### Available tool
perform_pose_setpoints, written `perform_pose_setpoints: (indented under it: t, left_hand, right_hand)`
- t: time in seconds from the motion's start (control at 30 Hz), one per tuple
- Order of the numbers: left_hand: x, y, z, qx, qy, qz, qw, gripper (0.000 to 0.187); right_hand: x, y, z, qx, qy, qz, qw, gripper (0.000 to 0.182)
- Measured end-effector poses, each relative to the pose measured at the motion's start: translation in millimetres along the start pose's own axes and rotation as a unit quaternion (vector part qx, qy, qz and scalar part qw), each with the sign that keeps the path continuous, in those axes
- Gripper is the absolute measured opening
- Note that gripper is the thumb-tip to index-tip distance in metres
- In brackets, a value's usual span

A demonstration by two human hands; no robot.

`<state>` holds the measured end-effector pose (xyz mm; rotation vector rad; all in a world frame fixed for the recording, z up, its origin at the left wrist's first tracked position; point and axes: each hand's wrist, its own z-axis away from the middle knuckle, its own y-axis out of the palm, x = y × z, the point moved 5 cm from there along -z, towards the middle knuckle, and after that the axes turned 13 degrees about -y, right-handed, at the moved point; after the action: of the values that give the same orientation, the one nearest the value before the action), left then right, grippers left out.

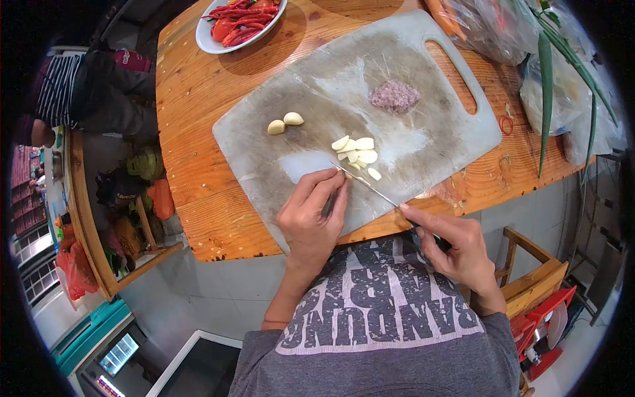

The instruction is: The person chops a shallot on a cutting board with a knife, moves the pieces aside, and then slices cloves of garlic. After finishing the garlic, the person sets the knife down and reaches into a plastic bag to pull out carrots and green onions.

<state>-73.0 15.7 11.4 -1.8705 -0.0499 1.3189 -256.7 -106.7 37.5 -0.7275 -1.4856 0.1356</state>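
A knife [374, 188] is in my right hand [456, 245], its blade pointing up and left over the near edge of the cutting board [264, 178]. The fingers of my left hand [314, 210] are bent together at the blade's tip; what they pinch is mostly hidden, perhaps a bit of garlic. Garlic slices [360, 151] lie just beyond the blade. Two whole peeled cloves [284, 123] rest on the board's left part. Toward the back right of the board sits a small heap of chopped purplish shallot [395, 96].
A white bowl [239, 25] of red chillies and tomatoes stands at the back left of the wooden table [192, 165]. Plastic bags [555, 86] and long green leaves lie at the right, with a red rubber band [506, 125]. Another person [99, 92] is at the far left.
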Motion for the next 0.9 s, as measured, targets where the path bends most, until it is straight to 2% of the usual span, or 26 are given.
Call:
perform_pose_setpoints:
  t: [0.43, 0.53, 0.7, 0.83, 0.9]
  left_hand:
    - [2, 2, 1, -0.008, 0.021, -0.012, 1.0, 0.019]
    - [4, 2, 1, -0.003, 0.005, 0.0, 1.0, 0.019]
    - [2, 1, 0, 0.001, -0.012, -0.001, 1.0, 0.017]
    - [4, 1, 0, 0.005, -0.02, 0.0, 1.0, 0.016]
    - [3, 1, 0, 0.006, -0.018, 0.002, 1.0, 0.016]
  right_hand:
    - [-3, 18, -13, 0.016, -0.037, 0.049, 0.998, 0.061]
    - [-5, 16, -17, 0.035, -0.01, 0.042, 0.998, 0.057]
    - [-7, 2, -11, 0.003, 0.017, -0.019, 1.0, 0.047]
    - [-5, -2, -7, 0.013, 0.082, -0.07, 0.994, 0.045]
    - [-4, -2, -7, 0.003, 0.05, -0.058, 0.997, 0.046]
